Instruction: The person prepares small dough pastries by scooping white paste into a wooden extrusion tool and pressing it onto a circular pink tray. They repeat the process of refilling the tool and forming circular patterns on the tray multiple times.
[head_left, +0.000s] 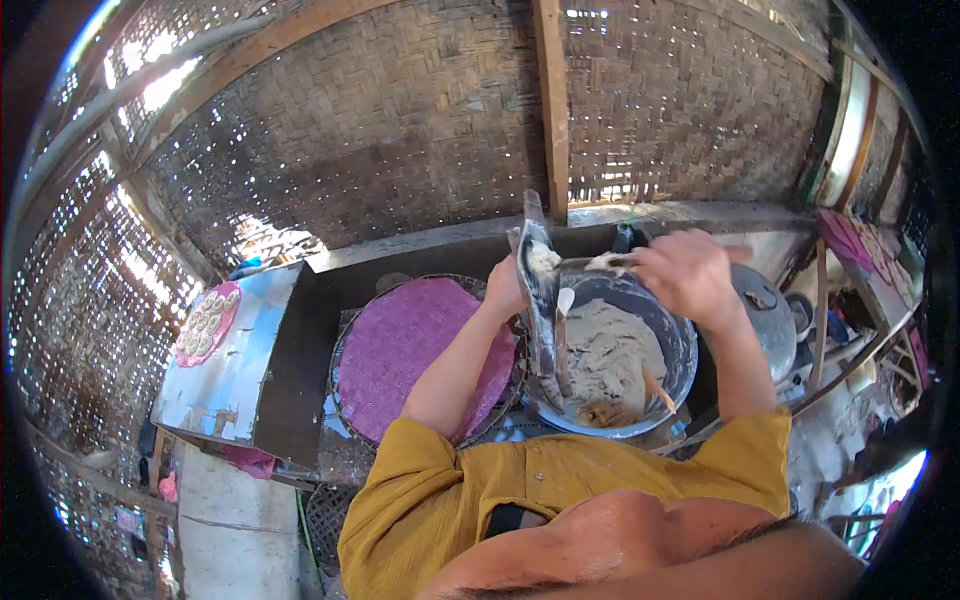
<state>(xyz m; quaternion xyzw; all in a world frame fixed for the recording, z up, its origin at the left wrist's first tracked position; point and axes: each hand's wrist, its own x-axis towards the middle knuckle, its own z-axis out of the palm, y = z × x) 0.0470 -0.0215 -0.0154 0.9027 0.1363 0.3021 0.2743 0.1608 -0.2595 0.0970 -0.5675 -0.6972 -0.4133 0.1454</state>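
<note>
My left hand point(504, 290) is closed around a long, narrow, dark board point(540, 310), worn and smeared with dough, held upright over the near-left rim of a basin point(690, 360). A lump of pale dough point(543, 258) sticks to the board. My right hand point(690, 275) grips a thin flat tool, like a spatula point(590, 264), whose far end reaches the board; some dough clings to it near my fingers. Below, the basin holds a thick, grey-beige dough point(612, 350). A wooden stick point(658, 392) juts from it, and a pale-tipped, spoon-like utensil point(565, 302) stands beside the board.
To the left lies a round tray covered with purple cloth point(420, 350). Further left, a box with a blue-and-white top point(215, 390) carries a pink sheet point(208, 322) with several round pieces. A large metal lid point(765, 320) stands right of the basin. Woven walls point(400, 130) rise behind.
</note>
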